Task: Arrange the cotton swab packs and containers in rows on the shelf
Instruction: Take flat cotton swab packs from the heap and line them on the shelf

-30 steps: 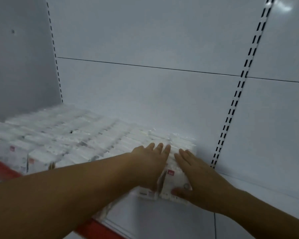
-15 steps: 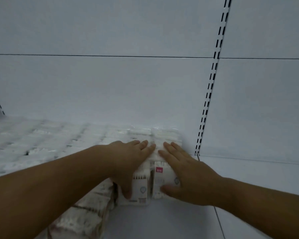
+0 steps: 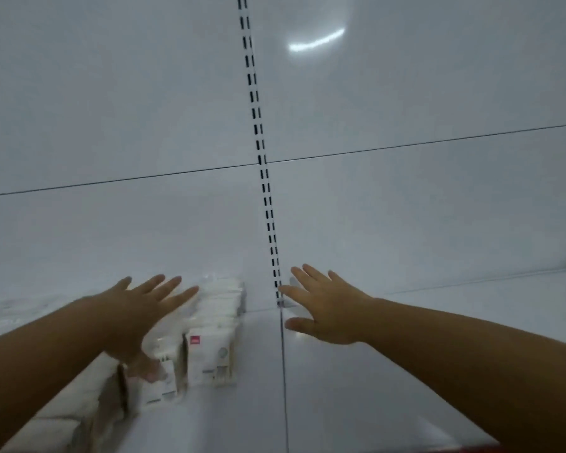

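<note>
1. Since half a second ago both hands have let go of the packs (image 3: 221, 305). The right hand (image 3: 327, 312) has swung out to 5 o'clock over bare shelf (image 3: 389, 387), and the left hand (image 3: 134, 318) hovers at 7 o'clock.
2. Both hands' fingers are spread wide and straight, holding nothing.
3. The packs stand in rows at 7 o'clock, and the end row runs back to the rear wall.
4. Risk: nothing braces the end row's right side, so it may lean or slide. The low left hand could catch a front pack and tip it.
</note>
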